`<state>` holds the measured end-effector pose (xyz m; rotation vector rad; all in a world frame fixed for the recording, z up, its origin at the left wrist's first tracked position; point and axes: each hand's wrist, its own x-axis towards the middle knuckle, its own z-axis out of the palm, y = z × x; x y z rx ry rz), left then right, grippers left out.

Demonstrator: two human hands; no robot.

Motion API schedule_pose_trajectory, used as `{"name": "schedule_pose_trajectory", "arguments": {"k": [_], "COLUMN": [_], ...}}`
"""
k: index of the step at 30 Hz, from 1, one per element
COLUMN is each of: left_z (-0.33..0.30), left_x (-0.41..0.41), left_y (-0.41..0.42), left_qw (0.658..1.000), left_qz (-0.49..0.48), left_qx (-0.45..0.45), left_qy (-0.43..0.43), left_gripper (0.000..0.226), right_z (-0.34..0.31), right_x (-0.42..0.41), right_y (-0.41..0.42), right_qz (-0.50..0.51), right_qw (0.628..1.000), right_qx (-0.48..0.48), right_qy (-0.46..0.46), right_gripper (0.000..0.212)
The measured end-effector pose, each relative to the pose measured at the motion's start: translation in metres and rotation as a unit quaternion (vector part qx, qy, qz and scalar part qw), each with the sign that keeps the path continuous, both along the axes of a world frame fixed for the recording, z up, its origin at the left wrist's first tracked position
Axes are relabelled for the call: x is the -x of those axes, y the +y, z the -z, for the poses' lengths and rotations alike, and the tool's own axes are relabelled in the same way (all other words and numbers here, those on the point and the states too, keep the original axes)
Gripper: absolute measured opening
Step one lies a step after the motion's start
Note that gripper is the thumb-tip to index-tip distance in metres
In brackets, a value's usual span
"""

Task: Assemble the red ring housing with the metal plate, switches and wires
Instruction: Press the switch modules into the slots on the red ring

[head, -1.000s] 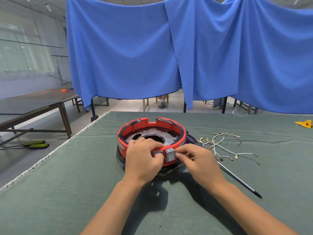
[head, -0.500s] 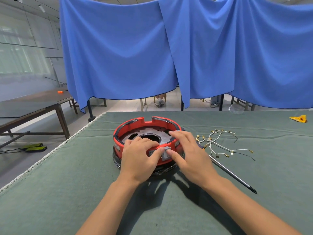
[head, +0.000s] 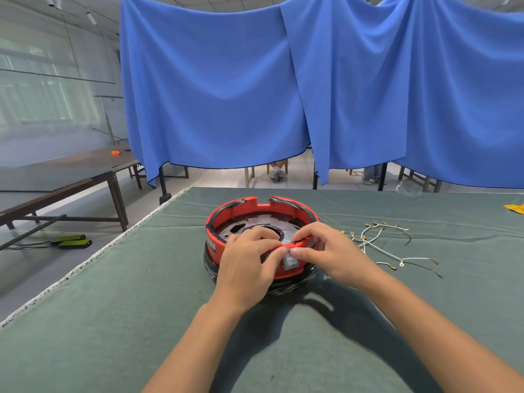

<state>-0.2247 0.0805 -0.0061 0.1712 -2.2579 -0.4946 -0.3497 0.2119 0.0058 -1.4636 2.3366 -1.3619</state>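
Note:
The red ring housing [head: 226,219] sits on a black base in the middle of the green table, with the perforated metal plate [head: 241,226] lying inside it. A grey switch [head: 291,262] is set in the near wall of the ring. My left hand [head: 246,268] grips the near rim, fingers curled over the top, thumb beside the switch. My right hand [head: 331,251] clasps the same rim from the right, its fingers inside the ring and its thumb pressing at the switch's top edge. White wires [head: 380,245] with brass terminals lie loose to the right.
The green cloth table [head: 113,321] ends at a frayed left edge. A yellow object [head: 514,207] lies at the far right edge. Blue curtains [head: 226,95] hang behind the table. A dark wooden table [head: 56,177] stands to the left, and green pedals [head: 71,241] lie on the floor.
My right hand has shifted from the outside of the switch to hooking its fingers over the rim, thumb now on the switch. The left hand stays on the rim. The view tilted up.

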Motion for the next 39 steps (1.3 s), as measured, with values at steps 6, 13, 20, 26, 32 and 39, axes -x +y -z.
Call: {"name": "schedule_pose_trajectory", "arguments": {"k": [6,13,20,26,32,39], "left_z": [0.001,-0.004,-0.002,-0.001,0.000,-0.002], "left_x": [0.000,-0.002,-0.002,-0.001,0.001,0.001], "left_y": [-0.004,-0.005,-0.003,-0.004,-0.001,-0.001], "left_qw": [1.000,0.998,0.998,0.999,1.000,0.999], "left_qz": [0.010,0.023,0.010,0.020,0.010,0.015], "left_qx": [-0.009,0.029,0.041,0.026,0.018,0.000], "left_qy": [0.000,-0.043,-0.041,-0.040,-0.022,-0.030], "left_gripper": [0.016,0.035,0.030,0.034,0.027,0.021], "right_z": [0.000,0.001,0.006,0.007,0.008,0.005], "right_x": [-0.002,0.004,-0.002,-0.004,-0.004,-0.004], "right_y": [-0.001,0.013,0.007,0.007,0.009,0.007], "right_qz": [0.020,-0.034,0.025,0.028,0.016,0.043], "right_qw": [1.000,0.999,0.999,0.998,0.999,0.998], "right_qx": [0.010,-0.020,0.003,0.014,0.037,0.038], "right_qy": [-0.012,-0.037,0.035,0.048,0.015,0.020], "right_gripper": [0.014,0.035,0.034,0.029,0.017,0.012]}}
